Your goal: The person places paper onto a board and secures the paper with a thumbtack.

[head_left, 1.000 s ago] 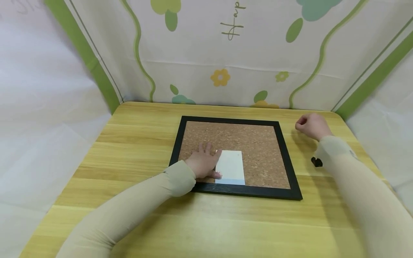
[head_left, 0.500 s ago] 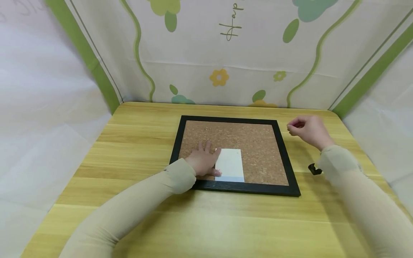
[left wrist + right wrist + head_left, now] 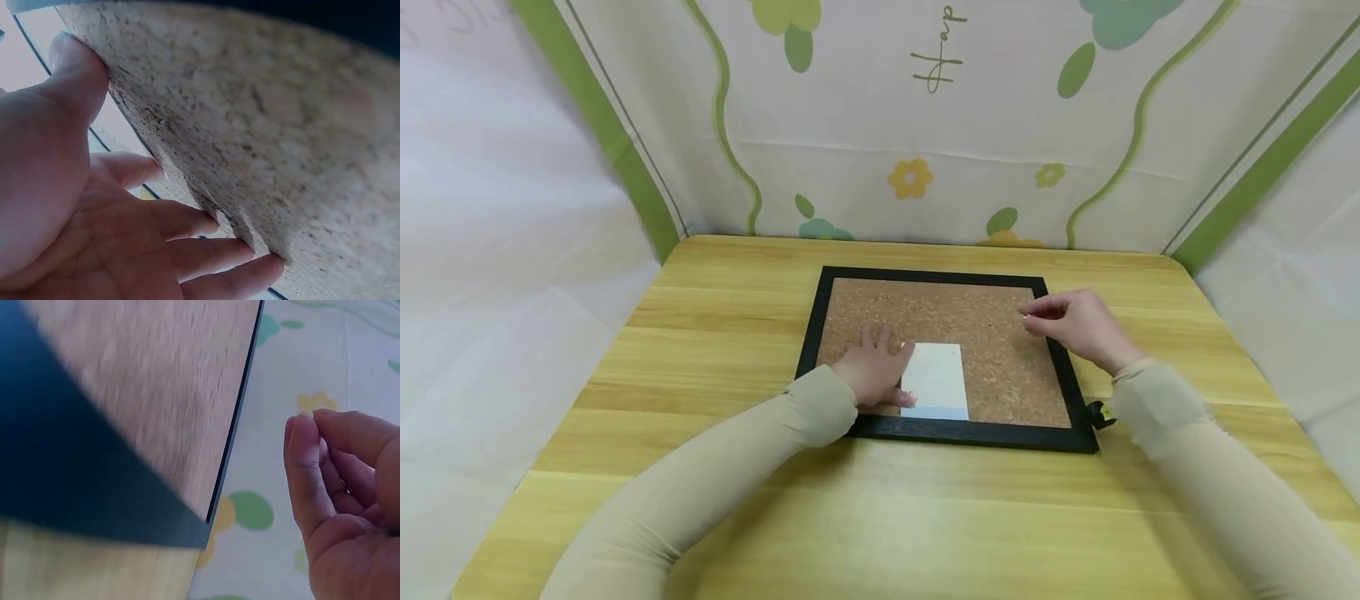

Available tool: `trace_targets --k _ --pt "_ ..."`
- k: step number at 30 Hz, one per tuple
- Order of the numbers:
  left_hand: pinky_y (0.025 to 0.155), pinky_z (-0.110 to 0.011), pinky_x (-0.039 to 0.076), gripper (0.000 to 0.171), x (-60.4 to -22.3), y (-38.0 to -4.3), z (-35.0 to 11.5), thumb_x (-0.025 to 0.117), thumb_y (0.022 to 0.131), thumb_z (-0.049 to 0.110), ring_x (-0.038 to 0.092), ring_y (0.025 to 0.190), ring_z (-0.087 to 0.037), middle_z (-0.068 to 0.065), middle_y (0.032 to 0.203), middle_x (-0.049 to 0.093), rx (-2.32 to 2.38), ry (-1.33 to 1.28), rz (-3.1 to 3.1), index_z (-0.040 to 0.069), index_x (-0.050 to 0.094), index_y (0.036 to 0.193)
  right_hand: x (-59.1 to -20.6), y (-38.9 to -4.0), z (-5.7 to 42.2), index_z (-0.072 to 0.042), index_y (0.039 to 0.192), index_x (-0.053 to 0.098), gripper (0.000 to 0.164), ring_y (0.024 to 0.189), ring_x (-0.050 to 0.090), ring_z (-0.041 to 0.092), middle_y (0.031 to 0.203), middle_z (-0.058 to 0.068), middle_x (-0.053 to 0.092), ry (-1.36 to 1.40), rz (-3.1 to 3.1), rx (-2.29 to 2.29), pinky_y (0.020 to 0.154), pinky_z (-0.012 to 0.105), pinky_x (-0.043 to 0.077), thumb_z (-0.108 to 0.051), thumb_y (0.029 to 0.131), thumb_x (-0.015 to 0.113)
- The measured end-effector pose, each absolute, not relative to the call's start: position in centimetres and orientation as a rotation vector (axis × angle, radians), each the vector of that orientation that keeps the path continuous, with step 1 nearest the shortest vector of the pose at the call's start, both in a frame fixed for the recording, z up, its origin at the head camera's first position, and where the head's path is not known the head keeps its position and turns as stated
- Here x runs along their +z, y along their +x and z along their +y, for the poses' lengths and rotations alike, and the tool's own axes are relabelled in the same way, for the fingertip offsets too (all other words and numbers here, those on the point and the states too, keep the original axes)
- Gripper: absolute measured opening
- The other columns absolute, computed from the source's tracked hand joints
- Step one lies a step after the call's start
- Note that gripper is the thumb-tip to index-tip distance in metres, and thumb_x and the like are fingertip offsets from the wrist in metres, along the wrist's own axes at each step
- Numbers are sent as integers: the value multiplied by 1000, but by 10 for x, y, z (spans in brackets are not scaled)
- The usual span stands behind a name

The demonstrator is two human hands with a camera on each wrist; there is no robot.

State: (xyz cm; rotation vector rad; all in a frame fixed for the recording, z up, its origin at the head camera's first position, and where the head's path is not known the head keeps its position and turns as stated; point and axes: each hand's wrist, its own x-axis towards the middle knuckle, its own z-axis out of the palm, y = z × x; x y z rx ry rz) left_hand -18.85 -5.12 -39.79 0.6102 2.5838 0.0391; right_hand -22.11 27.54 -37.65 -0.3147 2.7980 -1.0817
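Observation:
A corkboard (image 3: 1000,371) in a black frame lies flat on the table. Near its front edge, a white card (image 3: 937,375) with a pale blue strip along the bottom lies on the cork. My left hand (image 3: 872,373) is spread over the board at the card's left side, thumb and index finger overlapping the card's edge; in the left wrist view its fingertips (image 3: 265,269) rest on the cork. Above the board's right side, my right hand (image 3: 1078,323) pinches a tiny pale thing (image 3: 1026,317) between thumb and index finger, too small to make out.
The wooden table (image 3: 880,517) extends around the board on all sides. Behind it hangs a white cloth (image 3: 820,108) printed with flowers and green vines, with white sides left and right. A small black device (image 3: 1101,415) sits at my right wrist.
My right hand has moved left from beside the board to over its right edge, fingers still pinched. The left hand and the card stay in place.

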Motion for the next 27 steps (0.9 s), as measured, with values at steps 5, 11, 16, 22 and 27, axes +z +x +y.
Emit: trace_targets --k 5,11,16,22,27 --pt "109 -64 24 95 -400 -190 -51 59 90 61 0 143 -56 -27 161 -1 40 610 2584 21 10 161 -379 -214 256 -7 120 72 32 94 65 21 109 9 71 -372 2735 -1111 72 27 53 -25 93 72" --pt "109 -64 24 95 -400 -190 -50 59 90 60 1 143 -56 -27 161 -1 34 614 2581 20 10 161 -385 -205 236 -10 116 74 28 92 66 18 107 4 72 -453 2718 -1106 74 30 53 -25 93 72" --pt "109 -64 24 96 -399 -191 -50 60 90 60 1 143 -55 -27 161 -1 31 621 2579 19 10 161 -389 -200 221 -10 113 76 25 89 66 17 102 2 73 -528 2686 -1134 74 32 54 -24 92 73" --pt "110 -64 23 96 -400 -191 -50 59 89 61 1 143 -55 -27 161 0 25 613 2584 20 10 161 -393 -195 203 -9 110 77 21 85 66 17 99 0 74 -583 2648 -1198 71 30 55 -17 91 74" --pt "110 -64 21 97 -402 -193 -50 59 88 62 -1 144 -54 -25 162 -1 40 577 2576 22 10 161 -395 -187 189 -8 108 77 20 81 66 17 96 0 74 -643 2652 -1234 69 29 54 -15 89 76"
